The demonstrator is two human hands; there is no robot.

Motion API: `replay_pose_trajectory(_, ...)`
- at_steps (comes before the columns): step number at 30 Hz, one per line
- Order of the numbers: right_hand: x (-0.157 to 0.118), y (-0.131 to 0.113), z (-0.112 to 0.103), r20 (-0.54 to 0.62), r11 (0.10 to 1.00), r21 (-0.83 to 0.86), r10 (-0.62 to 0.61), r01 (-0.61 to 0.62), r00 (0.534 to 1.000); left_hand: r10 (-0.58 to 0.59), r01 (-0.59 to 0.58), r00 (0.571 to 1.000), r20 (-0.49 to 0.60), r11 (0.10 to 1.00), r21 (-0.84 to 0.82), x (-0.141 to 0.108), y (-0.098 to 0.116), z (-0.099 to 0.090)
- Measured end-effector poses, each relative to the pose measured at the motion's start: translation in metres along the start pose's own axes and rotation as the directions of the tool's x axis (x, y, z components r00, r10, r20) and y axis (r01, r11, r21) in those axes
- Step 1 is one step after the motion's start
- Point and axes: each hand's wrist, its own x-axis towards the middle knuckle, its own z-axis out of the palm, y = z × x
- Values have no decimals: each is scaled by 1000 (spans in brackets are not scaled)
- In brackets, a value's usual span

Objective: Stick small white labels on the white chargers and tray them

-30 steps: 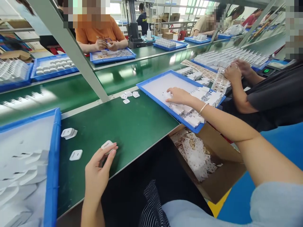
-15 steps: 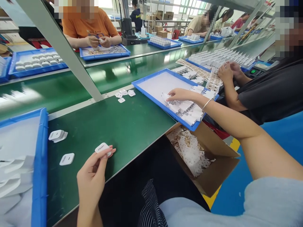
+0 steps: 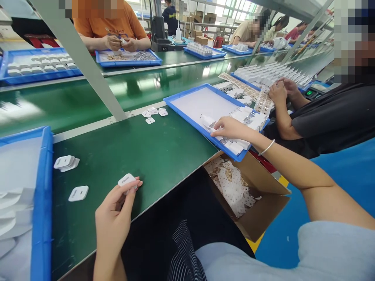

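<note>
Above the green table, my left hand [image 3: 117, 212] pinches a white rounded-square plate [image 3: 126, 180] with small print on it. My right hand [image 3: 230, 128] reaches over the blue-rimmed tray [image 3: 187, 116], its fingers closed at the white parts near the tray's front edge; what they grip is too small to tell. More white housings [image 3: 234, 147] lie in that tray beside and under the hand. To the left of my left hand are a single white plate [image 3: 78, 193] and a small stack of plates [image 3: 65, 162]. Several small white pieces [image 3: 150, 120] lie near the table's back strip.
A blue tray [image 3: 42, 203] with white parts stands at the left. Under the table edge sits a cardboard box [image 3: 263, 214] of scraps. A person in dark clothing [image 3: 331, 117] works at the right, another in orange [image 3: 111, 23] across the line. A slanted metal post [image 3: 84, 66] crosses the left.
My right hand has moved slightly toward me and to the right, over the tray's front edge. My left hand keeps its hold on the plate. The view has shifted a little.
</note>
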Motion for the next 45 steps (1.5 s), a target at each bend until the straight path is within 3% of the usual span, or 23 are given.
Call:
replay_pose_trajectory(2, -1, 1, -3, -60, 995, 96, 18, -12, 998, 6, -6, 1000, 2, 1000, -4, 0, 0, 0)
replay_pose_trajectory(8, 9, 9, -28, -67, 903, 430, 17, 13, 998, 34, -34, 999, -11, 999, 13, 0, 4, 2)
replay_pose_trajectory(12, 32, 17, -40, -173, 907, 420, 108, -26, 979, 41, -41, 999, -7, 999, -3, 1, 2, 2)
replay_pose_trajectory(15, 46, 16, -40, -145, 870, 484, 183, -92, 972, 45, -45, 999, 1, 999, -11, 1, -1, 2)
replay_pose_trajectory(20, 58, 10, -33, 23, 687, 715, 161, -129, 987, 51, -50, 999, 7, 999, -12, 1, -1, 1)
replay_pose_trajectory(25, 61, 14, -34, 226, 370, 894, 112, -251, 968, 69, -68, 998, 13, 998, -11, 0, 0, 1)
replay_pose_trajectory(26, 62, 16, -34, 209, 385, 891, 119, -239, 971, 77, -77, 997, 15, 997, -9, 0, 0, 1)
replay_pose_trajectory(31, 77, 27, -26, -33, 676, 729, 192, -107, 981, 102, -102, 995, 19, 995, 10, 1, 0, 2)
replay_pose_trajectory(36, 106, 44, -13, -105, 823, 552, 226, -132, 968, 122, -123, 992, 28, 992, 27, 1, -2, 1)
replay_pose_trajectory(40, 118, 57, -11, -69, 906, 368, 249, -208, 966, 138, -139, 990, 31, 989, 45, 2, -3, 0)
replay_pose_trajectory(45, 110, 55, -16, -112, 950, 196, 268, -243, 957, 136, -138, 989, 56, 990, 30, 2, -4, 0)
